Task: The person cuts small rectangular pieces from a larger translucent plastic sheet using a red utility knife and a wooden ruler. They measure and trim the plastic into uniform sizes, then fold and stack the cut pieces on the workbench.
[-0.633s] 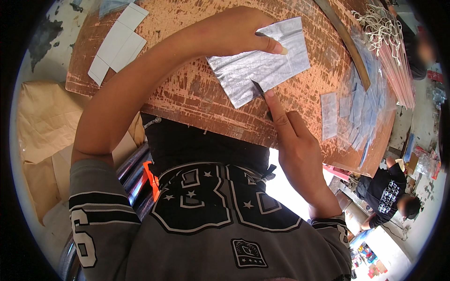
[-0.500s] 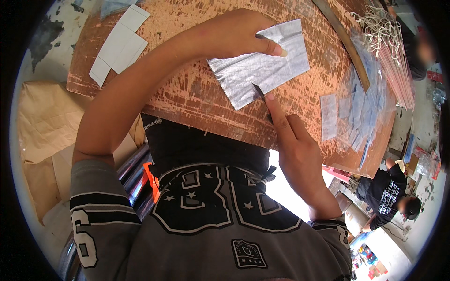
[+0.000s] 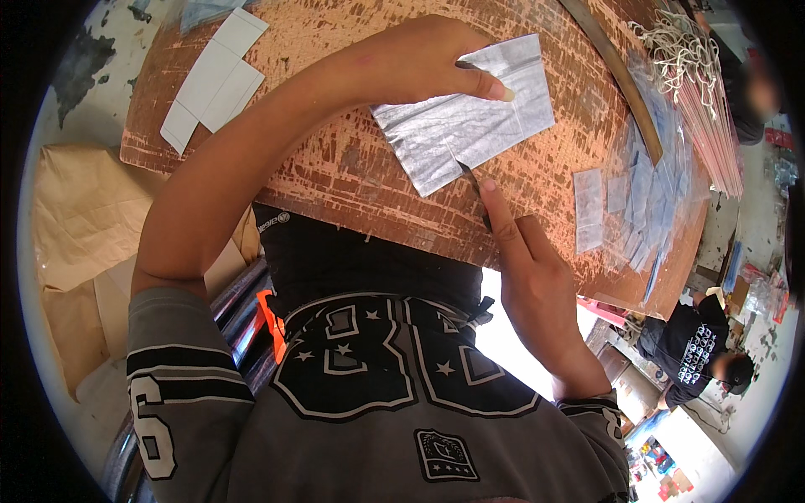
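A creased silvery sheet lies at a slant on the worn wooden table. My left hand holds it at its far side: the thumb rests on top, and the other fingers are largely out of sight at the sheet's edge. In my right hand is a slim dark knife, the forefinger stretched along it and the other fingers curled in. Its blade tip meets the sheet's near edge, where a short slit shows. Most of the handle is hidden by the hand.
White paper pieces lie at the table's far left. To the right are bluish strips, a small grey piece, a curved wooden strip and a bundle of corded sticks. Another person is at lower right.
The knife and my right hand have come slightly toward me, bringing the blade tip from inside the sheet to its near edge. My left hand and the sheet stay in place.
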A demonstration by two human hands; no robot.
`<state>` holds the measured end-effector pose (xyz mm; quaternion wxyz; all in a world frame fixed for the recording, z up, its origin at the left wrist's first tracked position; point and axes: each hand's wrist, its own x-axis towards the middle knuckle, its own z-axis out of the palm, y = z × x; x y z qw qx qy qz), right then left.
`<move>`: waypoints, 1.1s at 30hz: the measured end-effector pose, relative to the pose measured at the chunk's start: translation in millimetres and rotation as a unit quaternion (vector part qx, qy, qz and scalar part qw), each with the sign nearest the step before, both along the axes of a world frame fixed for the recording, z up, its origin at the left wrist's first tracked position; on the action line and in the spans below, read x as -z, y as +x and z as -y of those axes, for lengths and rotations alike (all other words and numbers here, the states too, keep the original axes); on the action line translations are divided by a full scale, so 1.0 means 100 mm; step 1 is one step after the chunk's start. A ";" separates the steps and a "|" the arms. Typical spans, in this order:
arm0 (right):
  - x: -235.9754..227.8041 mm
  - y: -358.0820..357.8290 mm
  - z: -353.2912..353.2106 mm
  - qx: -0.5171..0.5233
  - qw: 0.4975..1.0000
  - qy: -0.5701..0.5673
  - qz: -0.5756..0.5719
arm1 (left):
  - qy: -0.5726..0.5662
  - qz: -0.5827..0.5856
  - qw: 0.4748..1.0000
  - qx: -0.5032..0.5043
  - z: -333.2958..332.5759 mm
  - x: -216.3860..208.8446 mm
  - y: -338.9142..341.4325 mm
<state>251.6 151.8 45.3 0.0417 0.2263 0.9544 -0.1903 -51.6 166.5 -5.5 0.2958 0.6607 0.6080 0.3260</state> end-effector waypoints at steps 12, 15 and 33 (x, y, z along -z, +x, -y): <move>-0.02 0.07 0.03 0.010 1.000 0.000 -0.001 | -0.011 0.012 1.000 -0.003 0.01 -0.01 0.02; 0.00 0.07 0.05 0.030 0.998 -0.009 -0.055 | -0.002 0.004 1.000 -0.005 0.01 0.01 0.01; 0.00 0.11 0.03 0.026 0.998 0.009 -0.049 | -0.015 0.032 0.999 -0.011 0.01 -0.03 0.02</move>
